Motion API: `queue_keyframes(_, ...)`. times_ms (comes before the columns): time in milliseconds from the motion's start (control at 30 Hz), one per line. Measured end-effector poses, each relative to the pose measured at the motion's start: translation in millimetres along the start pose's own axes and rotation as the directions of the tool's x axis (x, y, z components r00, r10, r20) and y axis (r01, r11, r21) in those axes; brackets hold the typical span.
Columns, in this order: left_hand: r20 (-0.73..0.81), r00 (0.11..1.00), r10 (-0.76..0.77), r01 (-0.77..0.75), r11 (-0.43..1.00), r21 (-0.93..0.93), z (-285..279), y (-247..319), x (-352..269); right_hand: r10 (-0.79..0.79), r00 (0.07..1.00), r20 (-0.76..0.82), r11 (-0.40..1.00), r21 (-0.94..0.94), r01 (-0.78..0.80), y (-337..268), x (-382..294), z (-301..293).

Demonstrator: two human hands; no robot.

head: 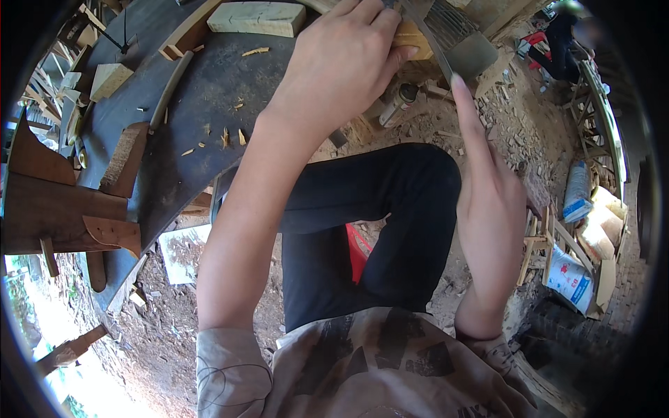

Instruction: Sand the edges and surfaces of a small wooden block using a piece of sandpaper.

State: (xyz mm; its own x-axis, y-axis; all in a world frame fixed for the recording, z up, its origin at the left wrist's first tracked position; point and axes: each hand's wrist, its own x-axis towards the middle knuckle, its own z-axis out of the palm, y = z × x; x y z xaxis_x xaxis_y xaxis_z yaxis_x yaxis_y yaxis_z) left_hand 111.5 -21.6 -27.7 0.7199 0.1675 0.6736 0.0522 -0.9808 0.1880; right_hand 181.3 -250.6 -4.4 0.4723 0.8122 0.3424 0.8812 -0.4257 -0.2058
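Observation:
My left hand (345, 62) presses down on a yellowish wood piece (416, 41) at the edge of the dark workbench (209, 99), its thumb along the near side. Much of that piece is hidden under the fingers. My right hand (488, 183) grips a long, narrow metal blade (436, 47) with its index finger stretched along it. The handle is hidden in the palm. The blade runs up beside the wood piece, close to the left thumb; whether it touches the wood I cannot tell. Several wood shavings (226, 137) lie on the bench.
A pale wood block (256, 19) and a curved wooden stick (171, 90) lie on the bench. Below stands a spray can (398, 104) among wood chips. At right are a filled sack (569, 277) and a wooden rack (601, 120). A person (559, 44) sits at far upper right.

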Motion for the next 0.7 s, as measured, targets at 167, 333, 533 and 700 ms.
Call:
queue_keyframes(167,0.018,0.999,0.038,-0.038,0.999,0.000,-1.5,-2.4,1.0,-0.022,1.000,0.022,0.994,-0.106,0.024,-1.7,41.4,14.6)
queue_keyframes(333,-0.232,0.972,0.044,-0.012,0.990,0.139,15.3,-4.2,-7.2,-0.026,0.999,0.040,0.989,-0.147,0.032,-5.5,20.4,3.4)
queue_keyframes(533,0.017,1.000,0.025,-0.025,0.999,-0.029,-1.8,-0.4,1.5,-0.056,0.998,-0.036,0.994,-0.098,0.052,0.6,26.1,14.3)
queue_keyframes(700,-0.039,0.999,0.014,-0.012,0.998,0.056,5.0,-4.9,-4.9,-0.051,0.998,-0.025,0.988,-0.146,0.047,-7.1,23.8,14.8)
